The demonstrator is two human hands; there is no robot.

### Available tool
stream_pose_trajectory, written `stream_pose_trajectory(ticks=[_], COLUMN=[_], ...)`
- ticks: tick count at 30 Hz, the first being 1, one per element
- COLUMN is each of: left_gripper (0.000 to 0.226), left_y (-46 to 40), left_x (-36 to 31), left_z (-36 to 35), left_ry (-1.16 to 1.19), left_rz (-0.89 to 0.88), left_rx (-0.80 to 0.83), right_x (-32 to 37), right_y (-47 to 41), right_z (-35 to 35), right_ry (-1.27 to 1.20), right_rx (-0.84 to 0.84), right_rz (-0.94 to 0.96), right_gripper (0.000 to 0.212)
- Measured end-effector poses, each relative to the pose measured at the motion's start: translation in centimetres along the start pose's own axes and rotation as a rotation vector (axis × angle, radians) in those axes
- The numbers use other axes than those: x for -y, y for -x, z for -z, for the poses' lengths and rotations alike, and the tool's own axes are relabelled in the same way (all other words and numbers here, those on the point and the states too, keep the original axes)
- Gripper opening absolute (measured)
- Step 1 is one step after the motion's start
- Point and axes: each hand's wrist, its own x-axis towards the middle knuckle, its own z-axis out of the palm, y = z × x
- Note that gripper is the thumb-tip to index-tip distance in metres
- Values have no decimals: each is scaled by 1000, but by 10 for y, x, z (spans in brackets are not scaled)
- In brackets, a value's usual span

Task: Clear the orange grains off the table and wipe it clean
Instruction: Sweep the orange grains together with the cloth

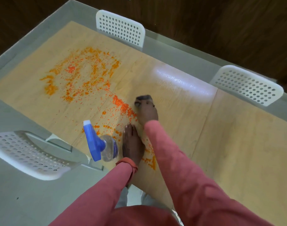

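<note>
Orange grains (80, 74) lie scattered and smeared over the left half of the light wooden table (229, 136). A denser line of grains (123, 106) runs toward my right hand (147, 111). That hand grips a dark grey cloth (143, 97) and holds it against the tabletop just right of the line. My left hand (132, 144) rests flat on the table with straight fingers, close to the near edge. More orange smears (150, 160) lie between my two arms. Right of the cloth, the table surface shows no grains.
A clear spray bottle (106, 147) with a blue trigger head stands at the table's near edge, just left of my left hand. White perforated chairs stand at the far side (121, 28), the far right (248, 85) and the near left (30, 152).
</note>
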Motion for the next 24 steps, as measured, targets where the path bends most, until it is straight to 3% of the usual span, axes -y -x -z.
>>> stream_pose_trajectory(ticks=[3, 6, 9, 14, 19, 24], left_gripper=[68, 66, 68, 98, 120, 103], left_y=[7, 12, 16, 28, 51, 74], left_x=[0, 5, 10, 26, 44, 52], left_z=[3, 7, 9, 10, 13, 16], left_ry=[32, 5, -72, -114, -105, -81], left_rz=[-13, -50, -134, -219, -316, -373], left_rx=[12, 44, 114, 236, 312, 243], right_x=[13, -14, -64, -99, -57, -47], right_y=[-18, -3, 42, 109, 99, 92], right_z=[31, 51, 46, 18, 2, 22], right_ry=[-197, -324, -112, 137, -54, -409], right_rx=[46, -51, -205, -171, -247, -241], right_rz=[42, 9, -85, -387, -282, -266], right_gripper=[51, 65, 59, 42, 33, 49])
